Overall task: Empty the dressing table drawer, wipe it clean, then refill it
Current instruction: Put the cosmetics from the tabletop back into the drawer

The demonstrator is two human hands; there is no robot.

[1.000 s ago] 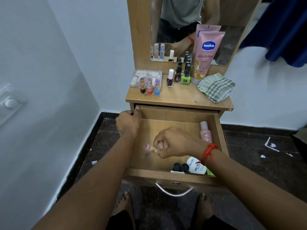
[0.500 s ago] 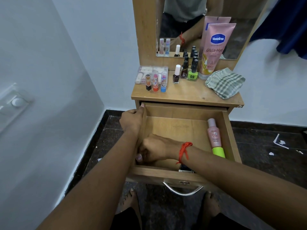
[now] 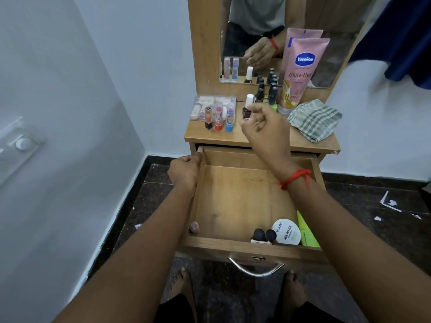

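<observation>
Drawer (image 3: 233, 194) stands pulled out in front of you, its wooden floor mostly bare. Your left hand (image 3: 184, 171) is curled closed around the top of the drawer's left wall, thumb pressed along the edge near the back corner. Your right hand (image 3: 263, 129) is lifted above the tabletop (image 3: 303, 142), fingers loosely bent with thumb and forefinger pinched together; something thin and pale shows between them, too small to identify. A red thread (image 3: 295, 178) is tied around that wrist.

At the drawer's front edge lie a white round tub (image 3: 288, 230) labelled nail polish, two dark-capped bottles (image 3: 263, 235) just beside it on the left, and a bright green item (image 3: 307, 234) against the right wall. A small pinkish object (image 3: 194, 227) sits in the front left corner.

On the tabletop, three lip balm sticks (image 3: 219, 118) stand in front of a clear plastic case (image 3: 210, 106). A dark nail polish bottle with a white cap (image 3: 247, 108) stands just left of your right hand, more dark bottles (image 3: 265, 92) are behind it, a pink Vaseline tube (image 3: 300, 73) leans against the mirror (image 3: 256, 31), and a checked cloth (image 3: 314, 120) lies folded at the right.
</observation>
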